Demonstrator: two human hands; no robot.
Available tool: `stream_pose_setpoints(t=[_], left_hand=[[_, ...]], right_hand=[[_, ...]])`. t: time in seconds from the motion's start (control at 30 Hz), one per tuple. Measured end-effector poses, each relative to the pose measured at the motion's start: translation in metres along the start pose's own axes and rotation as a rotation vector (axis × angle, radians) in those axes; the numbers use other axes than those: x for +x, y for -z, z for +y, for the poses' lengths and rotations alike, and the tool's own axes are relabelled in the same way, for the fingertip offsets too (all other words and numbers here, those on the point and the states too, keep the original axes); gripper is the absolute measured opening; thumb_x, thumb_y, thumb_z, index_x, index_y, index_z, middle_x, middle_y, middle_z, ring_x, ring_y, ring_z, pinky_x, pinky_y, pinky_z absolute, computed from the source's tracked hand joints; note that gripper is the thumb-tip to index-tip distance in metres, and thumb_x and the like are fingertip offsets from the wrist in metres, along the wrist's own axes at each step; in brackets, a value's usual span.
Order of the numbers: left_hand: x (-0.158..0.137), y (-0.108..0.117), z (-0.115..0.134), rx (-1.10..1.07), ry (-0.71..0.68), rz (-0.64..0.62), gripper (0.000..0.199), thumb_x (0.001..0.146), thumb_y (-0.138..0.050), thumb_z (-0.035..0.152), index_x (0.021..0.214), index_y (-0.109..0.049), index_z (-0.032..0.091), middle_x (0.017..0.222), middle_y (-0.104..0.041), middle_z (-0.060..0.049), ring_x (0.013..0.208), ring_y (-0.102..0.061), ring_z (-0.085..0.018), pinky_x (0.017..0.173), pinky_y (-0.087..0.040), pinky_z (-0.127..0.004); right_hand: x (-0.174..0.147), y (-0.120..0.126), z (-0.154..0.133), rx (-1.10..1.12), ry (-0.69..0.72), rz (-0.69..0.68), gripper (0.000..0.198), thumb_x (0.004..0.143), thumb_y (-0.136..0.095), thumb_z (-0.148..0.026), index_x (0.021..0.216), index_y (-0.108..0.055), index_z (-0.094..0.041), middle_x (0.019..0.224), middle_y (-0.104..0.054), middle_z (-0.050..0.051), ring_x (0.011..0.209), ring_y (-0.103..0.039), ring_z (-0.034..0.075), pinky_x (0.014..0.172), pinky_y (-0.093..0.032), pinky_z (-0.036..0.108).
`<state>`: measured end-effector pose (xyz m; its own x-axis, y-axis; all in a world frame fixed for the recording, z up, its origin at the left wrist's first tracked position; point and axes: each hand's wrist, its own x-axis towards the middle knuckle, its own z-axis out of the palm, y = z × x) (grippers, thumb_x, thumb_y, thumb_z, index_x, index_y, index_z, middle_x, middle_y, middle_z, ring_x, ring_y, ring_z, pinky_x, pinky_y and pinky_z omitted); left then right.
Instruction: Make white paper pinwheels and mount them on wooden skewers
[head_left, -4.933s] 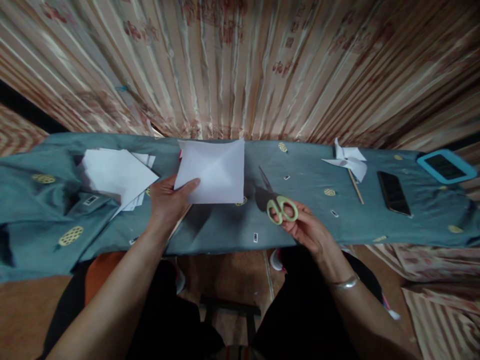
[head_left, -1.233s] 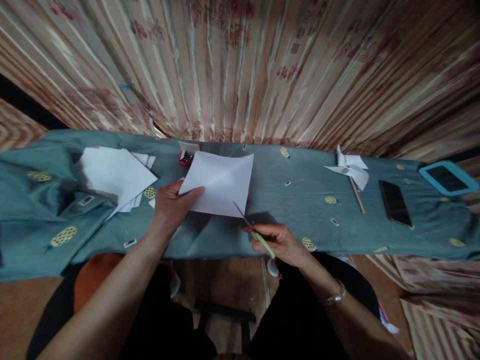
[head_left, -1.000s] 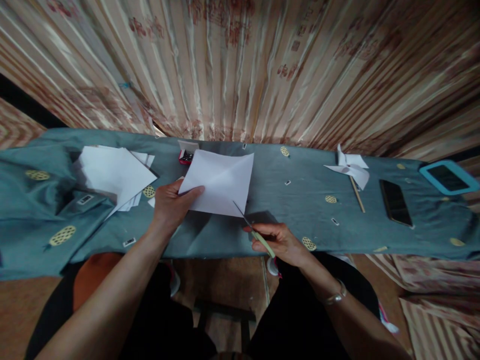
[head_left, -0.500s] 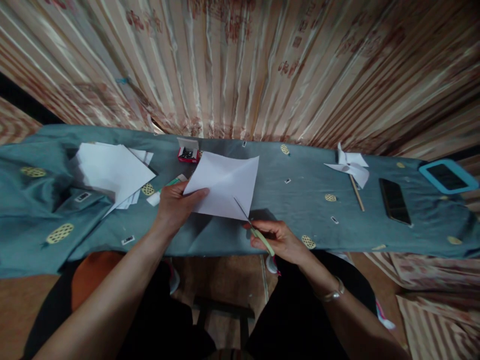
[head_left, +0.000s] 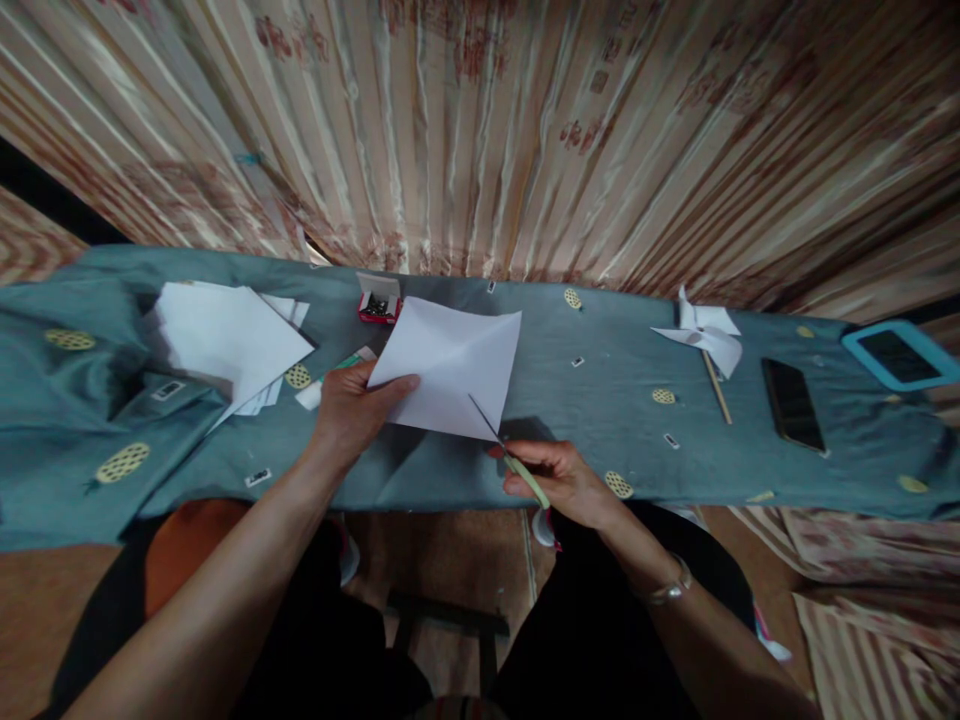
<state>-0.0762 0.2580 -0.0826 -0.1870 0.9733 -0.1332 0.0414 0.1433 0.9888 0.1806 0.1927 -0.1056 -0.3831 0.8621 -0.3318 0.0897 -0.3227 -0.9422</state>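
My left hand [head_left: 360,402] pinches a white sheet of paper [head_left: 457,350] at its left edge, thumb on top. Faint diagonal creases cross the sheet, which is held up over the table. In my right hand [head_left: 551,475] is a pair of scissors [head_left: 526,480] with light green handles. A blade lies over the sheet's lower right corner and points toward its middle; the other blade is hidden. Behind the sheet's left side stands a small red and white open box [head_left: 379,300] with small dark pieces inside. A green and white tube-like item [head_left: 309,396] lies partly behind my left hand.
Several white sheets [head_left: 232,335] are piled at the left of the cloth-covered table [head_left: 600,400]. To the right lie a paper pinwheel [head_left: 712,345] on a stick, a dark phone [head_left: 793,403] and a blue-framed device [head_left: 900,355]. A striped curtain [head_left: 480,150] hangs along the back.
The view has shifted very slightly. Both hands, the paper and the scissors keep nearly the same position.
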Motion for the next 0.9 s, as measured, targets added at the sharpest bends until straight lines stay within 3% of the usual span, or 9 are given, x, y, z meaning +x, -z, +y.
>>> stream_pose_setpoints(t=[0.47, 0.63, 0.9], left_hand=[[-0.0034, -0.0035, -0.0002, -0.050, 0.068, -0.062, 0.033, 0.055, -0.086, 0.034, 0.082, -0.079, 0.015, 0.076, -0.076, -0.002, 0.064, -0.065, -0.018, 0.062, -0.054, -0.029], [-0.0031, -0.0061, -0.0020, -0.111, 0.082, -0.049, 0.032, 0.054, -0.086, 0.030, 0.083, -0.079, 0.017, 0.076, -0.075, 0.000, 0.064, -0.063, -0.015, 0.064, -0.053, -0.027], [-0.0036, -0.0051, 0.0006, -0.070, 0.077, -0.046, 0.028, 0.055, -0.085, 0.032, 0.076, -0.078, 0.016, 0.072, -0.073, -0.001, 0.063, -0.062, -0.016, 0.061, -0.052, -0.028]], right_hand=[[-0.0019, 0.0015, -0.0016, 0.031, -0.012, -0.079, 0.045, 0.070, -0.085, -0.046, 0.102, -0.074, -0.017, 0.070, -0.062, -0.004, 0.060, -0.051, 0.007, 0.058, -0.042, 0.021], [-0.0014, -0.0011, -0.0040, 0.030, -0.026, -0.037, 0.049, 0.065, -0.087, -0.050, 0.098, -0.069, -0.018, 0.071, -0.065, -0.004, 0.061, -0.055, 0.008, 0.057, -0.042, 0.020], [0.0004, -0.0025, -0.0043, 0.084, -0.094, -0.018, 0.061, 0.059, -0.090, -0.050, 0.105, -0.063, -0.019, 0.068, -0.063, -0.006, 0.055, -0.051, 0.006, 0.052, -0.040, 0.019]])
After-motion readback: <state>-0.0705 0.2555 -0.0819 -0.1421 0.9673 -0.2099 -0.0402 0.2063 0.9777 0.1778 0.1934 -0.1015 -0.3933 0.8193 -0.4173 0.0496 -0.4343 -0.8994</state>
